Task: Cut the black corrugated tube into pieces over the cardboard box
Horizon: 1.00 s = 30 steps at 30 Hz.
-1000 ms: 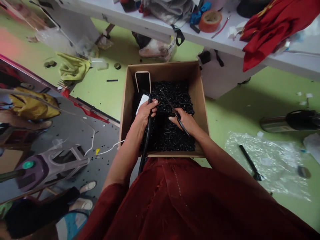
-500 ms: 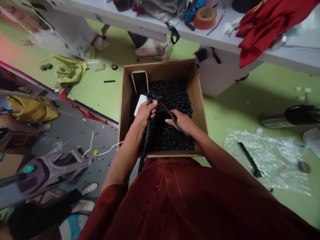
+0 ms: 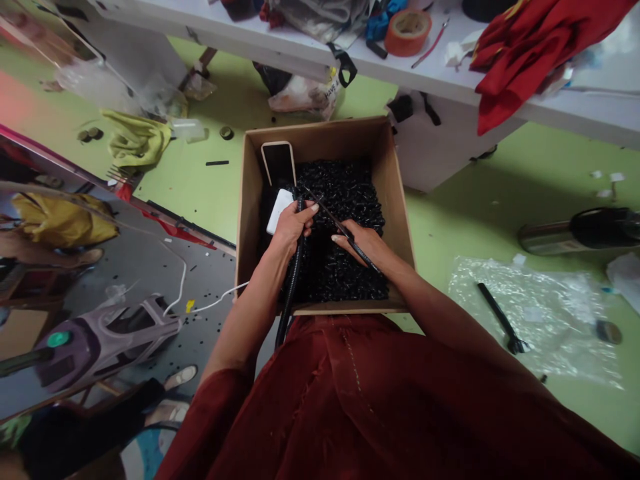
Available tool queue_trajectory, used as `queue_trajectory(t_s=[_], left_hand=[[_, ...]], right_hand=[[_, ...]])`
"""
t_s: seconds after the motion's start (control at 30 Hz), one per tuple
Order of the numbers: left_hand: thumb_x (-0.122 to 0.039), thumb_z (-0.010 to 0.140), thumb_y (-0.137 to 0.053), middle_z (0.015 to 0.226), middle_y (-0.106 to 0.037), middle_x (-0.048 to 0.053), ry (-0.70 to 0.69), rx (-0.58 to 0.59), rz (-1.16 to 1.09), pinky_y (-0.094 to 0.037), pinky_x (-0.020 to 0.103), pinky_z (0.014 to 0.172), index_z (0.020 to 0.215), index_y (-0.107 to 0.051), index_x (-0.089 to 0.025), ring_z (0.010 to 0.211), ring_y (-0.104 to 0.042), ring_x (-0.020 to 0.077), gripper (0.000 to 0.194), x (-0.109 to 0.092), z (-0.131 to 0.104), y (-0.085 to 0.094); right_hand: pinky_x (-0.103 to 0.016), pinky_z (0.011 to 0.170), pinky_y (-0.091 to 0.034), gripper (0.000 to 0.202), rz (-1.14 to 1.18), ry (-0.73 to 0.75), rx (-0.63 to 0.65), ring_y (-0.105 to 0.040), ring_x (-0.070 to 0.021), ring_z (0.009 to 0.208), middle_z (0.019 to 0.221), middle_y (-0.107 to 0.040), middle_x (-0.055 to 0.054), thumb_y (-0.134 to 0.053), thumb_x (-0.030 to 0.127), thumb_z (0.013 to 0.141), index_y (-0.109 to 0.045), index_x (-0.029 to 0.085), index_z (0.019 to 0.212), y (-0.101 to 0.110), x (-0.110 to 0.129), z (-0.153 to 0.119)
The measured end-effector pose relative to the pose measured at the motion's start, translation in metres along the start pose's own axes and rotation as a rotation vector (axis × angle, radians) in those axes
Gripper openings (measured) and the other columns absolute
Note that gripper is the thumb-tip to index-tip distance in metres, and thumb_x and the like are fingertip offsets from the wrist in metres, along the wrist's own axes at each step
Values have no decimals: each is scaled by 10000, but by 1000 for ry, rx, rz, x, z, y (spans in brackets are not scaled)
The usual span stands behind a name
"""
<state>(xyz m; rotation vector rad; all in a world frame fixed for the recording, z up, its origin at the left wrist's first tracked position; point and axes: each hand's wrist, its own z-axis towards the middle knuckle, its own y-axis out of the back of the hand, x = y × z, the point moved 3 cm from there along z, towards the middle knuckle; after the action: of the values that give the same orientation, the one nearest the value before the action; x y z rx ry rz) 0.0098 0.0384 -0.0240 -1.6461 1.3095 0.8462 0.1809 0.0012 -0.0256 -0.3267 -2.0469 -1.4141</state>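
Note:
My left hand (image 3: 294,225) is closed around a black corrugated tube (image 3: 296,267), which hangs down over the box's near edge. In my closed right hand (image 3: 364,244) is a slim dark blade-like tool (image 3: 334,219) with a black handle; its exact kind is hard to make out. The tool's tip points up-left, close to the tube's upper end. Both hands are over a cardboard box (image 3: 325,127) holding a heap of small shiny black pieces (image 3: 345,180). A phone (image 3: 279,164) with a pale frame leans inside at the back left. A white flat object (image 3: 281,209) lies beside my left hand.
A white table (image 3: 445,73) crosses the back, bearing orange tape (image 3: 409,32) and red cloth (image 3: 520,70). On the right are a steel flask (image 3: 555,237) and a clear plastic bag (image 3: 555,320). At left stand a purple stool (image 3: 75,350) and another person's feet (image 3: 181,377).
Both hands keep their grips in nearly the same place. The tool and tube have shifted only slightly, and the whole view has moved a little.

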Motion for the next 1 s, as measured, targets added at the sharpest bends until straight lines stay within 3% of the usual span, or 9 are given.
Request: queue_trajectory(t_s=[0.3, 0.73, 1.0], left_hand=[[-153, 715, -701, 558, -433, -73, 73, 0, -24, -236, 155, 347, 823, -514, -147, 418, -378, 20, 215, 2, 2, -2], [-132, 750, -656, 603, -474, -51, 110, -19, -16, -243, 152, 348, 791, -525, -131, 421, -378, 12, 137, 11, 5, -2], [-152, 719, -689, 597, -482, -54, 123, -20, 43, -247, 150, 339, 790, -521, -137, 409, -388, 17, 183, 16, 8, 0]], right_hand=[[-283, 682, -420, 241, -39, -8, -25, -647, -238, 781, 824, -689, -65, -447, 348, 876, -566, 212, 1035, -1, -3, -1], [-282, 661, -433, 228, -145, -62, -20, -659, -226, 722, 786, -702, -53, -433, 345, 873, -586, 230, 997, -12, -11, 3], [-298, 651, -443, 268, -207, -124, -35, -666, -241, 733, 811, -712, -68, -484, 397, 865, -603, 244, 1050, -14, -16, 8]])
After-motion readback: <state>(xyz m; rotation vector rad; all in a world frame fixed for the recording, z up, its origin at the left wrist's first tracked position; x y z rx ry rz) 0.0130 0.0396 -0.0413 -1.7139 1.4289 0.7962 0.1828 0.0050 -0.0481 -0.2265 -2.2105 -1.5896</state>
